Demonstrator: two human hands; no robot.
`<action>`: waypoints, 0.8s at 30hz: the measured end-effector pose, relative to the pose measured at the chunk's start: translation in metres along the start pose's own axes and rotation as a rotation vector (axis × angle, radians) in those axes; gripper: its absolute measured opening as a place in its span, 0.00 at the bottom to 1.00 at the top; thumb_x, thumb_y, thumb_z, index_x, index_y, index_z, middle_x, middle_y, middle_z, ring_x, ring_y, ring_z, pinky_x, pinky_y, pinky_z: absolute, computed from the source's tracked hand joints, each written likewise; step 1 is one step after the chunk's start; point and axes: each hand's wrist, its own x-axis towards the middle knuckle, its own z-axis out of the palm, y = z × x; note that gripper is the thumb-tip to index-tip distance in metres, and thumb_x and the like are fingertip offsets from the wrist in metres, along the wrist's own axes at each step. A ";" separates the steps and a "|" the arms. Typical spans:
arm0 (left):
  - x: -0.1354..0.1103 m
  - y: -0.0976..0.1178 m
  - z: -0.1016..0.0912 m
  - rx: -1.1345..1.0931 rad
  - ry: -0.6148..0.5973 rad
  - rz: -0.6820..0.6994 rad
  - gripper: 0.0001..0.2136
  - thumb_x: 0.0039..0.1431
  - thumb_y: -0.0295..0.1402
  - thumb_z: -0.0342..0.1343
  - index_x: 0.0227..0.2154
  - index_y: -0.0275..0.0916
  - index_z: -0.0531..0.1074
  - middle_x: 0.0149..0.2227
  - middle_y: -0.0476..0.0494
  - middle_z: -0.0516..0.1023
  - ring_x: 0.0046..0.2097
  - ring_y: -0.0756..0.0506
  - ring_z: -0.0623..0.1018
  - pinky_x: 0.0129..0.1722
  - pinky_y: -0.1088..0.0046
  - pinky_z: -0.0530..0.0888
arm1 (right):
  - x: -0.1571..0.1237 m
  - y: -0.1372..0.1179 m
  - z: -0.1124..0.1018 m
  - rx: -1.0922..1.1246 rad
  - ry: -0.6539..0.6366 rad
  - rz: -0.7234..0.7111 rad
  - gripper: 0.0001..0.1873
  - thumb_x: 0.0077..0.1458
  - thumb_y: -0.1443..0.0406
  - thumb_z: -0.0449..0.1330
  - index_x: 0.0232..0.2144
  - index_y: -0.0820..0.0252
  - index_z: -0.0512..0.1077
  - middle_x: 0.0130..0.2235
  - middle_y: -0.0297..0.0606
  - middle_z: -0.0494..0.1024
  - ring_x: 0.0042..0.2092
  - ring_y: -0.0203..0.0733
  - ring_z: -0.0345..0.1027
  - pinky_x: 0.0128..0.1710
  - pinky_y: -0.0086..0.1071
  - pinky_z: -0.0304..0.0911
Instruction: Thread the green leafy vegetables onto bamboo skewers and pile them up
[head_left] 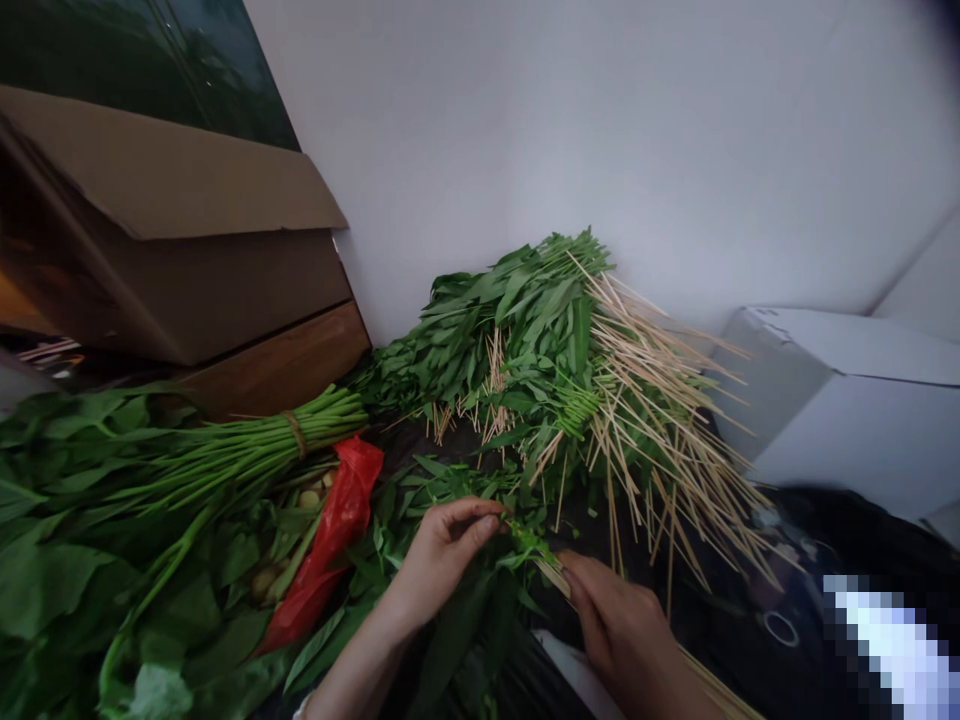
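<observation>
My left hand (439,555) pinches green leaves (525,540) at the middle bottom, fingers closed round them. My right hand (622,630) is closed on a thin bamboo skewer (555,575) whose tip meets those leaves. Just beyond the hands lies a big heap of skewered greens (525,350), their bare sticks (660,420) fanning out to the right. Loose leaves (450,640) lie under both hands.
A tied bundle of long-stemmed greens (247,450) lies at left beside a red plastic bag (330,540). An open cardboard box (172,240) stands at back left. A white box (847,400) sits at right against the white wall (600,120).
</observation>
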 end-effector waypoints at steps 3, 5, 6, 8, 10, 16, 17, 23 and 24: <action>0.000 -0.001 -0.001 0.008 -0.005 -0.003 0.12 0.52 0.40 0.61 0.33 0.37 0.79 0.32 0.44 0.81 0.36 0.45 0.77 0.38 0.72 0.73 | 0.000 -0.001 0.000 0.004 -0.010 -0.005 0.17 0.61 0.72 0.43 0.46 0.58 0.68 0.39 0.39 0.79 0.38 0.37 0.76 0.39 0.30 0.72; 0.000 -0.002 -0.001 0.015 -0.007 0.004 0.12 0.52 0.40 0.61 0.33 0.36 0.79 0.32 0.44 0.81 0.36 0.45 0.77 0.38 0.72 0.73 | -0.001 0.000 0.000 -0.002 -0.016 -0.007 0.17 0.61 0.72 0.43 0.46 0.58 0.67 0.40 0.39 0.78 0.38 0.37 0.76 0.39 0.30 0.71; 0.000 -0.002 -0.001 0.020 -0.007 0.009 0.12 0.52 0.40 0.60 0.33 0.36 0.79 0.32 0.44 0.81 0.36 0.45 0.77 0.39 0.72 0.73 | -0.001 0.000 0.001 -0.004 -0.022 -0.003 0.17 0.61 0.72 0.43 0.47 0.58 0.66 0.40 0.39 0.78 0.39 0.38 0.75 0.39 0.30 0.71; 0.000 -0.002 -0.001 0.032 -0.003 0.017 0.12 0.53 0.40 0.60 0.33 0.36 0.79 0.32 0.44 0.81 0.36 0.44 0.77 0.39 0.72 0.72 | -0.002 0.001 0.002 -0.004 -0.027 0.003 0.17 0.61 0.72 0.43 0.47 0.58 0.66 0.40 0.39 0.78 0.39 0.38 0.75 0.40 0.31 0.71; 0.000 -0.002 -0.001 0.041 -0.003 0.014 0.12 0.53 0.40 0.60 0.33 0.36 0.79 0.32 0.44 0.81 0.36 0.45 0.77 0.39 0.72 0.72 | -0.004 0.001 0.003 0.004 -0.036 0.008 0.17 0.61 0.72 0.43 0.48 0.58 0.66 0.39 0.39 0.78 0.39 0.38 0.75 0.41 0.32 0.71; -0.001 -0.004 -0.002 0.056 -0.018 0.019 0.12 0.54 0.40 0.59 0.32 0.36 0.79 0.31 0.44 0.80 0.35 0.45 0.77 0.38 0.73 0.72 | -0.004 0.001 0.003 0.005 -0.056 0.024 0.17 0.61 0.72 0.42 0.46 0.58 0.67 0.36 0.38 0.77 0.39 0.39 0.75 0.41 0.32 0.71; 0.000 -0.004 -0.002 0.056 -0.020 0.020 0.11 0.54 0.39 0.59 0.32 0.36 0.79 0.31 0.44 0.80 0.35 0.45 0.77 0.38 0.73 0.72 | -0.004 0.001 0.003 0.006 -0.058 0.025 0.17 0.61 0.72 0.42 0.46 0.58 0.67 0.35 0.38 0.77 0.39 0.39 0.75 0.41 0.32 0.70; 0.002 -0.004 -0.003 0.196 -0.006 0.100 0.09 0.56 0.35 0.57 0.33 0.38 0.80 0.32 0.44 0.80 0.36 0.45 0.77 0.38 0.73 0.71 | -0.004 0.002 0.006 -0.002 -0.062 0.016 0.18 0.61 0.72 0.42 0.47 0.58 0.66 0.38 0.40 0.78 0.37 0.39 0.76 0.40 0.32 0.71; 0.002 -0.004 -0.003 0.245 -0.003 0.124 0.08 0.56 0.34 0.57 0.34 0.38 0.80 0.32 0.44 0.80 0.36 0.45 0.77 0.39 0.72 0.70 | -0.004 0.002 0.007 -0.003 -0.066 0.018 0.18 0.61 0.72 0.41 0.46 0.58 0.66 0.38 0.40 0.78 0.37 0.39 0.76 0.40 0.32 0.71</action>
